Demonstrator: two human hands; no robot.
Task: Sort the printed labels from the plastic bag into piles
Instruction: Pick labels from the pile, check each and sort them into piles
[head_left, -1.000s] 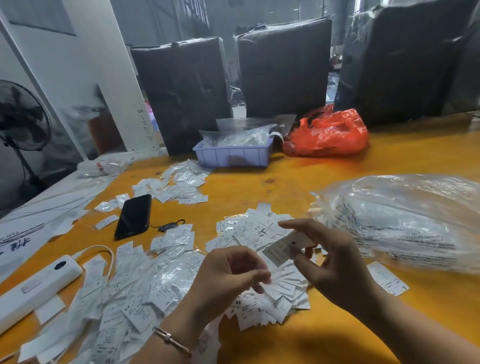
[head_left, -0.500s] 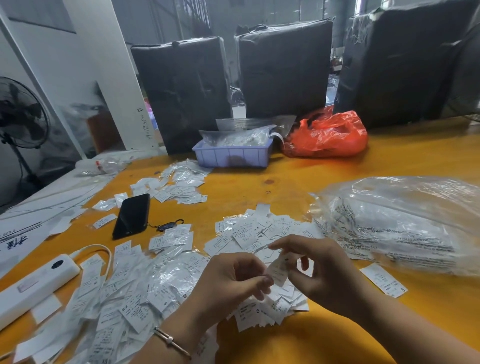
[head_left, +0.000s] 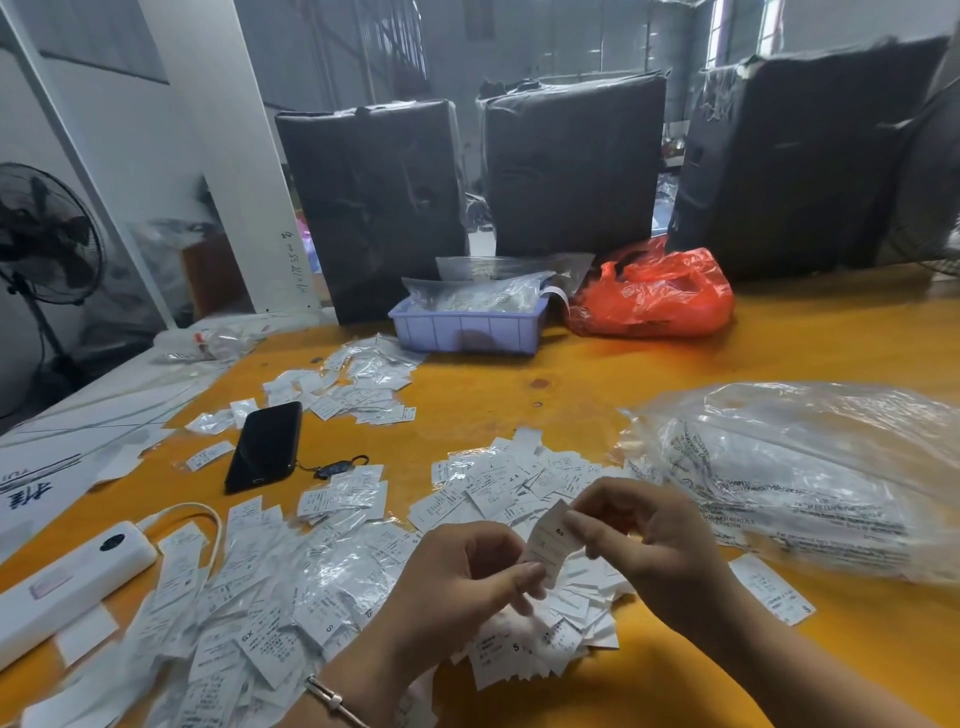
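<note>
The label (head_left: 553, 540) pinched between the left hand (head_left: 457, 587) and the right hand (head_left: 654, 551) shows a sideways "S"; its finer print is too blurred to read. Just below the grip, a label on the near pile (head_left: 511, 649) also reads "S". Left of the grip, one label in the big heap (head_left: 249, 642) is marked "XS" and another (head_left: 328, 627) "S". Far left of the hands, blue characters stand on a white sheet (head_left: 31, 493), not legible. The print on the plastic bag (head_left: 789, 483) to the right is unreadable.
</note>
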